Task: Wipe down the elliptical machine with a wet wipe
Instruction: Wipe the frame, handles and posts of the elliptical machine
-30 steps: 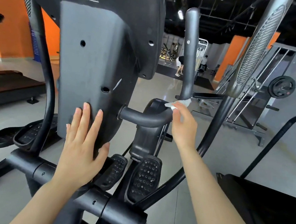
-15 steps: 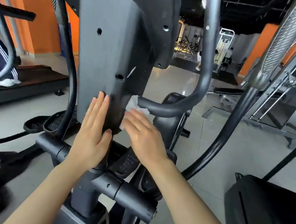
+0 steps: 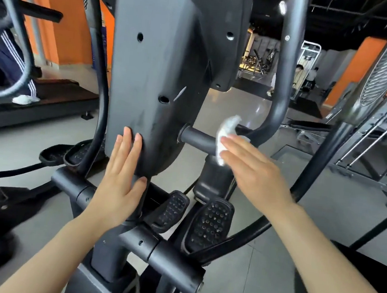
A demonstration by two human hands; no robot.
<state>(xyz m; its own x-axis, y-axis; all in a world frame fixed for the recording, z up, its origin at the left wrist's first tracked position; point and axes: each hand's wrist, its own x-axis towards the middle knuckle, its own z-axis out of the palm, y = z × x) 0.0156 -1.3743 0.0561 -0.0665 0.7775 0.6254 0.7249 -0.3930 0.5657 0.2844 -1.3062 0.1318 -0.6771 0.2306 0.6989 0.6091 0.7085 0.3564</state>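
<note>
Elliptical machine (image 3: pixel 156 76): fills the middle of the view, its dark rear column panel rising from 6 o'clock to 12 o'clock.
Side handlebar (image 3: pixel 198 138): a short horizontal stub leaves the panel at about 3 o'clock, then bends upward into a tall curved tube.
Pedals (image 3: pixel 208 225): two studded footplates lie low, at 5 o'clock of the panel.
Left hand (image 3: pixel 119 184): flat against the lower panel, fingers straight and together, bracing, holding nothing.
Right hand (image 3: pixel 253 173): fingers straight, pressing the wipe onto the bar from the near side; no curl around the tube is visible.
Wet wipe (image 3: pixel 226 135): crumpled and white, draped over the stub at 3 o'clock of the panel, just beyond the right fingertips.
Doing the step well: I judge that wrapping the wipe around the tube, then sliding along it toward the bend, would cover the far side, which a flat press misses. The bracing palm should stay put.
Change from half a second ago: the wipe has moved outward from the panel's edge onto the bar, and the left palm has held its place.
</note>
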